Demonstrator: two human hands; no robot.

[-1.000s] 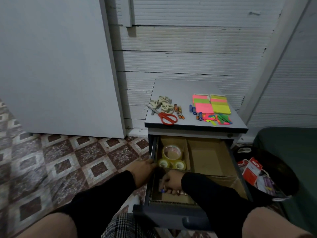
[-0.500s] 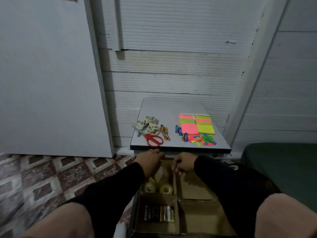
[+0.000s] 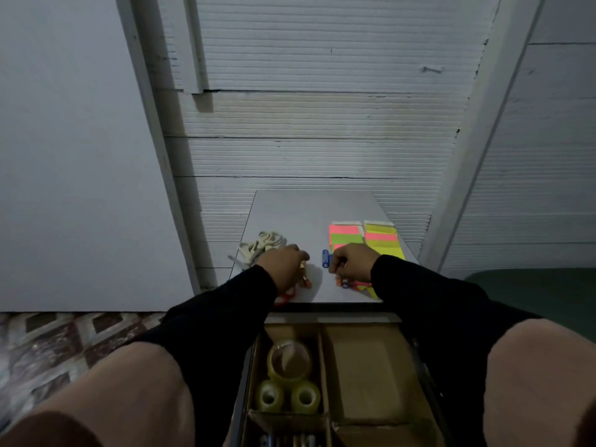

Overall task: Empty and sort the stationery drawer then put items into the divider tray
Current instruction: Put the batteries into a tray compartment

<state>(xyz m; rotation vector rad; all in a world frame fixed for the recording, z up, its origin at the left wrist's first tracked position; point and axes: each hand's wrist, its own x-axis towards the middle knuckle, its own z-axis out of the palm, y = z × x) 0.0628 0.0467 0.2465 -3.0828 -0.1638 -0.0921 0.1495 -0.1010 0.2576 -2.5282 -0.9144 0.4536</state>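
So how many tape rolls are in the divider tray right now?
3, all in the tray's left compartment: a large roll at the back, two small rolls in front, one left, one right. None looks hidden.

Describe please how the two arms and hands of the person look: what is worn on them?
Both arms wear long black sleeves, plain with no visible markings, that end at the wrists. The left hand and the right hand are bare: no gloves show. I see no watch or bracelet; whether there is a ring, the dim picture does not let me tell.
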